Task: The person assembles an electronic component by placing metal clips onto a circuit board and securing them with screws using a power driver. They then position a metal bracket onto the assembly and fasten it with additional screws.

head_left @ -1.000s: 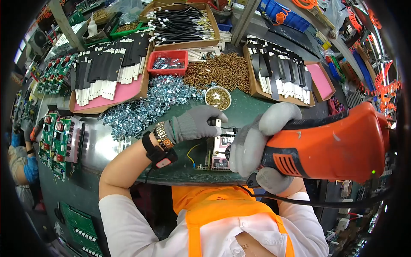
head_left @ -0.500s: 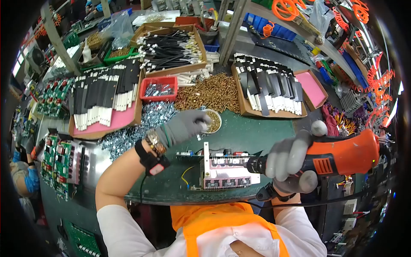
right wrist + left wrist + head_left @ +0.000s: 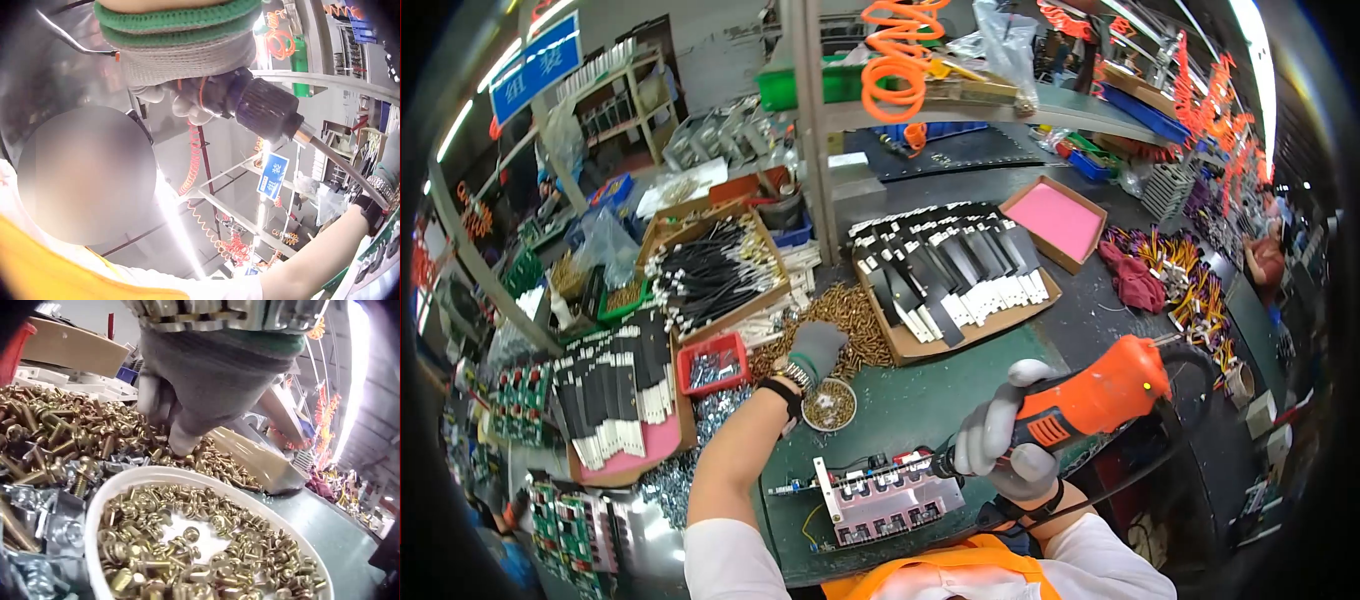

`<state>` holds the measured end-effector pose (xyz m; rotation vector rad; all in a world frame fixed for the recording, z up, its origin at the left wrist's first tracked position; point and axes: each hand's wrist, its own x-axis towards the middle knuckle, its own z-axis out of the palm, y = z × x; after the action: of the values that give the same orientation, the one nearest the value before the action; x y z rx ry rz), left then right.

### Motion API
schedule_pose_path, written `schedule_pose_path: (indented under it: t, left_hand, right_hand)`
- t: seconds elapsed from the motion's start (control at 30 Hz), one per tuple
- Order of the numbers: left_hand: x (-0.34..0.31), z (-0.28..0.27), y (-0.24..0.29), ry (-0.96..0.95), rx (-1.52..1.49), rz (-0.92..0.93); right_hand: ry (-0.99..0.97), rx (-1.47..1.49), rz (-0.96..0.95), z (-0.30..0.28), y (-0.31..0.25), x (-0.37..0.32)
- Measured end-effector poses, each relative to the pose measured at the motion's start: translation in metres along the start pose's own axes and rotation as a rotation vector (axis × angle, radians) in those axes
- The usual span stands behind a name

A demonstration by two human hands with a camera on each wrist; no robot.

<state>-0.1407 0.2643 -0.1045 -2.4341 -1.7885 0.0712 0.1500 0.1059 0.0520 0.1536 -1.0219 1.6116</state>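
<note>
In the head view my left hand (image 3: 818,345) reaches into the heap of brass screws (image 3: 862,325), behind a round white tub (image 3: 854,410) of small screws. Its bent fingers (image 3: 182,442) touch the heap in the left wrist view; whether they pinch a screw is hidden. My right hand (image 3: 1003,437) grips an orange power driver (image 3: 1100,392), its black chuck (image 3: 265,107) and long bit (image 3: 344,165) pointing left. Beneath lies a circuit board assembly with a pinkish metal block (image 3: 900,503), a white strip (image 3: 830,490) standing across its left end.
Boxes of black-and-white strips (image 3: 960,338) stand behind and left. A red bin (image 3: 743,372) sits beside metal clips (image 3: 668,492). Black cables (image 3: 710,275) fill a box farther back. A metal post (image 3: 810,130) rises behind the screws; more board assemblies (image 3: 580,530) lie left.
My left hand has moved from beside the tub into the brass screw heap behind it. The driver is still held on the right, and the head view has turned and tilted up.
</note>
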Motion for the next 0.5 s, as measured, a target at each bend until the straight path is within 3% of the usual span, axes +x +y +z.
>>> schedule_pose_path:
  t: [0.07, 0.17, 0.3, 0.37, 0.4, 0.47, 0.5]
  left_hand:
    - [-0.004, -0.002, -0.005, 0.012, 0.003, -0.007]
    - [-0.011, -0.013, -0.012, 0.181, -0.140, -0.018]
    - [-0.031, -0.035, -0.019, 0.315, -0.283, -0.055]
    - [-0.043, -0.047, -0.021, 0.320, -0.641, -0.200]
    - [-0.053, -0.063, -0.014, 0.318, -0.636, -0.190]
    - [-0.084, -0.108, 0.011, 0.268, -1.107, -0.212]
    - [-0.100, -0.125, 0.022, 0.258, -1.107, -0.210]
  right_hand:
    - [-0.011, 0.052, 0.020, -0.002, -0.004, -0.001]
    - [0.022, 0.063, 0.100, 0.007, -0.008, -0.005]
    - [-0.040, -0.011, 0.051, 0.007, -0.009, -0.005]
    - [-0.039, 0.002, 0.017, 0.012, -0.011, -0.006]
    - [-0.043, 0.019, -0.006, 0.014, -0.012, -0.006]
    - [-0.040, 0.009, -0.069, 0.016, -0.013, -0.003]
    - [-0.063, 0.047, -0.171, 0.018, -0.012, -0.001]
